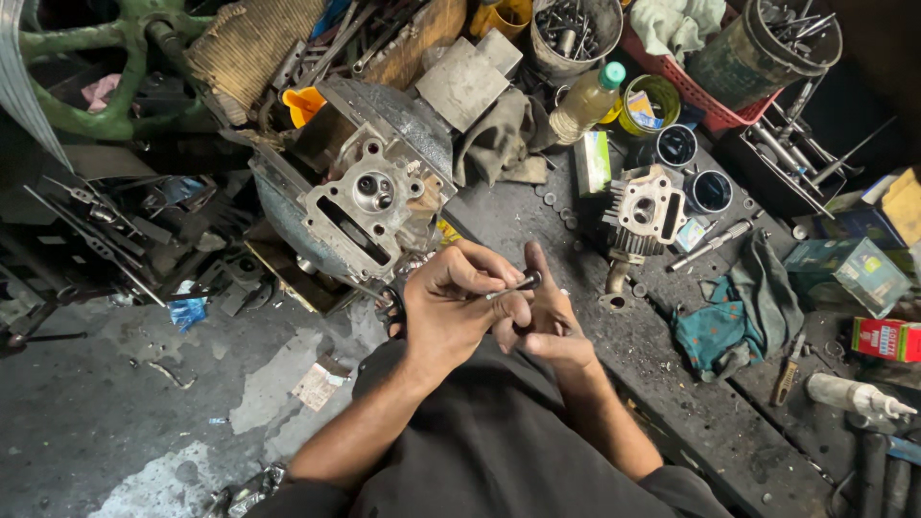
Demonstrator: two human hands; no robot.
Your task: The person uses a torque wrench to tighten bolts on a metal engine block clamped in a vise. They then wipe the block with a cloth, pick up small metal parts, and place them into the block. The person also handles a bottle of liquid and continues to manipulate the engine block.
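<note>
A messy repair shop, seen from above. Dark, oily workbench (pixel 672 384) running from the middle of the frame down to the lower right, dirty grey floor (pixel 144 422) at the lower left.

Both hands together in the middle of the frame, just above a black shirt. Left hand (pixel 459 305) curled, fingers closed tight around a small thin metal rod (pixel 515 284). Right hand (pixel 545 324) touching the left one, fingers bent in close, thumb sticking up beside the shiny tip of the rod. Rod lying almost flat between the two hands, tip pointing to the right. Cannot tell how much the right fingers press on it.

Just above the left hand, a big grey engine part (pixel 369 197) with a round hole in its face, a little left of the middle. To the right of the hands, a smaller engine part with fins (pixel 643 216) on the bench. A teal rag (pixel 734 312) farther right. A bottle with a green cap (pixel 587 101) near the top middle, and a bucket of metal bits (pixel 576 29) above it. A red box (pixel 887 339) at the right edge. A green metal wheel (pixel 86 67) in the upper left corner.
</note>
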